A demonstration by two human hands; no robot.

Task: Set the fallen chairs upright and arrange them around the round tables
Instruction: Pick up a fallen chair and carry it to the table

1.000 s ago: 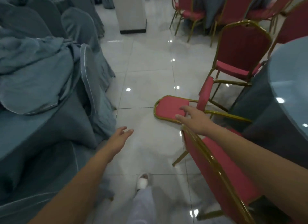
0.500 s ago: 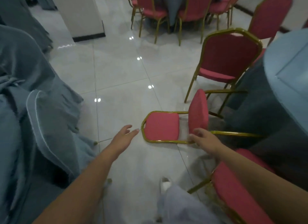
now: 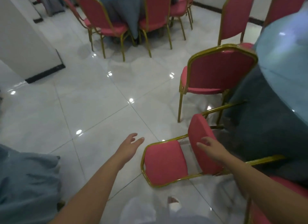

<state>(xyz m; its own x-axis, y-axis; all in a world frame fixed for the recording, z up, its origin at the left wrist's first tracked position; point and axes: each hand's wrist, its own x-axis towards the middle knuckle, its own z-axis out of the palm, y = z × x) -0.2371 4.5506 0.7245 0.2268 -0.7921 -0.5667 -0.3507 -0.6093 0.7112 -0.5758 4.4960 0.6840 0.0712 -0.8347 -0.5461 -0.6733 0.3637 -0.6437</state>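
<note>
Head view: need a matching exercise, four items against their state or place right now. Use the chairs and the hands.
Column 1
1. fallen chair
2. upright chair next to the fallen one
3. left hand
4. right hand

Column 2
a. open above bare floor, holding nothing
b. standing on its legs beside the round table
c. open at the upturned seat cushion
d. lying on its back, legs pointing toward the table

Pairs: 1-d; 2-b; 3-a; 4-c
</note>
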